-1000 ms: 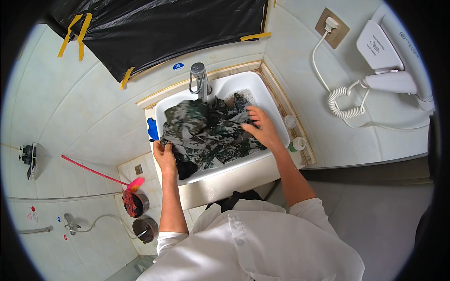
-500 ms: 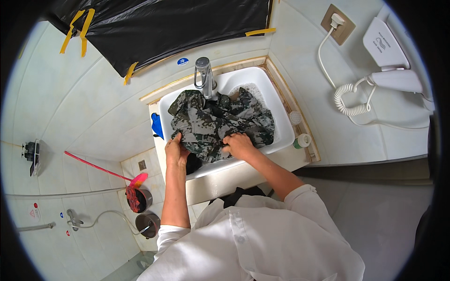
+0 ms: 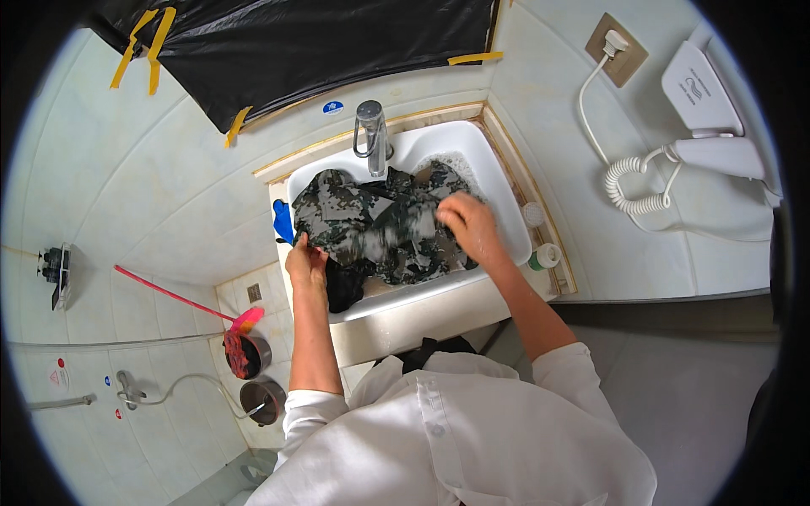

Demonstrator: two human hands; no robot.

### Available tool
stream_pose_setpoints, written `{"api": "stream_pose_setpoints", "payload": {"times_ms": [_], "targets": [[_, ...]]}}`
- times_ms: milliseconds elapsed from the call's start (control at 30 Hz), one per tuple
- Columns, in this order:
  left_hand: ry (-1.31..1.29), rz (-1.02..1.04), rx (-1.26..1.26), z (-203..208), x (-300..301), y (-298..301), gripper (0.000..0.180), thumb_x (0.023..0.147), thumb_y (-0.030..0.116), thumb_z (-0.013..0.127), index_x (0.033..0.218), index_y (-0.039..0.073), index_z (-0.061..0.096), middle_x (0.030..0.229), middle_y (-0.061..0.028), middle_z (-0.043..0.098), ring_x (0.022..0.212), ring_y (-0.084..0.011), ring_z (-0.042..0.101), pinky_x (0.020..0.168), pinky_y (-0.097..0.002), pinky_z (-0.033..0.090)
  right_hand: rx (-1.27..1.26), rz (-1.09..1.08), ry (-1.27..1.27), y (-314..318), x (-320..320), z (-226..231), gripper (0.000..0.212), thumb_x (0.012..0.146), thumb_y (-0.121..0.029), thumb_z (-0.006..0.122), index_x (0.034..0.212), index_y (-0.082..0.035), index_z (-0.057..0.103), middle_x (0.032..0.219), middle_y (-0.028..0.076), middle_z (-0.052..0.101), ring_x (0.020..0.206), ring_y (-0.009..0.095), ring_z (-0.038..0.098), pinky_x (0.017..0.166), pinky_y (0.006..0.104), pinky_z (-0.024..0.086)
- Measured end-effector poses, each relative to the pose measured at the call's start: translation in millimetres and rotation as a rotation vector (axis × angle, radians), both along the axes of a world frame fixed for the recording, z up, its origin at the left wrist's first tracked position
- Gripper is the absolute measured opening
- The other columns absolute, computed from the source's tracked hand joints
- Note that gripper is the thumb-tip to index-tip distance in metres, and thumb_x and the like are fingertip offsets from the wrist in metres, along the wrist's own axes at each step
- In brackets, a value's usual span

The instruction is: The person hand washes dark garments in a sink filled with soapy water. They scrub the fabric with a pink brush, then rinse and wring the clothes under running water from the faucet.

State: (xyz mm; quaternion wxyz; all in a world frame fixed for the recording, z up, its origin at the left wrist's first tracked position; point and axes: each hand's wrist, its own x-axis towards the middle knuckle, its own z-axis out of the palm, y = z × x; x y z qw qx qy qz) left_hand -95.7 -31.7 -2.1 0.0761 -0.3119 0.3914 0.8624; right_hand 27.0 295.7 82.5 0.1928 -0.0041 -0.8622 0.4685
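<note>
A wet camouflage garment [image 3: 337, 218] in grey, green and black lies bunched in the white sink [image 3: 506, 190], with pale suds smeared by motion across its middle. At its left edge, my left hand [image 3: 306, 263] pinches the cloth between thumb and fingers. My right hand [image 3: 472, 226] is over the garment's right part, its fingers curled; what they hold, if anything, is hidden. Dark cloth [image 3: 344, 287] bunches beside my left hand at the sink's front left. Foamy water [image 3: 456, 160] shows at the back right of the basin.
The chrome faucet [image 3: 371, 139] stands behind the garment. A blue cloth [image 3: 283, 221] hangs at the counter's left; a green-and-white container [image 3: 544, 256] sits at the right. A hair dryer [image 3: 717, 156] with coiled cord is on the right wall. Buckets [image 3: 263, 403] stand on the floor at left.
My right hand has moved up and to the right across the garment. The cloth has spread and shifted left, and my left hand has moved slightly left, still gripping its edge.
</note>
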Motion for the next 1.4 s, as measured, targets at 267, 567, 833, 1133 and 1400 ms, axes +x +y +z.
{"api": "stream_pose_setpoints", "payload": {"times_ms": [267, 567, 833, 1133, 1400], "targets": [[0.159, -0.108, -0.093, 1, 3, -2, 0.028, 0.088, 0.014, 0.077, 0.104, 0.009, 0.055, 0.091, -0.0064, 0.064, 0.080, -0.0219, 0.062, 0.074, -0.0354, 0.052, -0.056, 0.134, -0.222, -37, 22, -42, 0.036, 0.080, -0.021, 0.079, 0.113, -0.009, 0.067, 0.093, 0.011, 0.061, 0.088, 0.031, 0.063, 0.081, 0.0404, 0.051], [0.568, -0.400, -0.619, 51, 81, 36, 0.113, 0.071, -0.010, 0.083, 0.157, 0.012, 0.013, 0.124, -0.0152, 0.057, 0.113, -0.0256, 0.060, 0.095, -0.0360, 0.051, 0.170, 0.009, -0.098, -47, -40, -56, 0.026, 0.080, -0.010, 0.076, 0.102, -0.005, 0.063, 0.095, 0.009, 0.057, 0.091, 0.030, 0.057, 0.083, 0.0392, 0.043], [0.690, -0.400, -0.652, 76, 77, 1, 0.072, 0.065, -0.024, 0.055, 0.130, 0.006, 0.062, 0.104, -0.0021, 0.066, 0.095, -0.0134, 0.064, 0.086, -0.0263, 0.052, -0.195, 0.133, 0.106, 24, -40, 38, 0.017, 0.081, 0.003, 0.069, 0.096, 0.000, 0.062, 0.089, 0.000, 0.050, 0.084, 0.011, 0.051, 0.077, 0.0241, 0.041], [0.735, -0.958, -1.314, 70, 83, -7, 0.034, 0.066, -0.015, 0.064, 0.095, 0.003, 0.063, 0.092, -0.0101, 0.054, 0.091, -0.0258, 0.058, 0.087, -0.0300, 0.046, -0.010, 0.099, -0.064, 56, -8, -2, 0.026, 0.076, 0.003, 0.069, 0.101, -0.003, 0.066, 0.094, 0.008, 0.060, 0.090, 0.025, 0.062, 0.080, 0.0348, 0.049], [0.697, -0.780, -1.304, 122, 39, 39, 0.082, 0.080, 0.040, 0.079, 0.148, 0.011, 0.043, 0.140, -0.0225, 0.047, 0.132, -0.0372, 0.048, 0.109, -0.0409, 0.040, 0.092, -0.179, -0.120, 88, 4, -66, 0.046, 0.087, -0.021, 0.072, 0.130, -0.008, 0.061, 0.125, 0.020, 0.061, 0.122, 0.040, 0.052, 0.106, 0.0476, 0.039]]}}
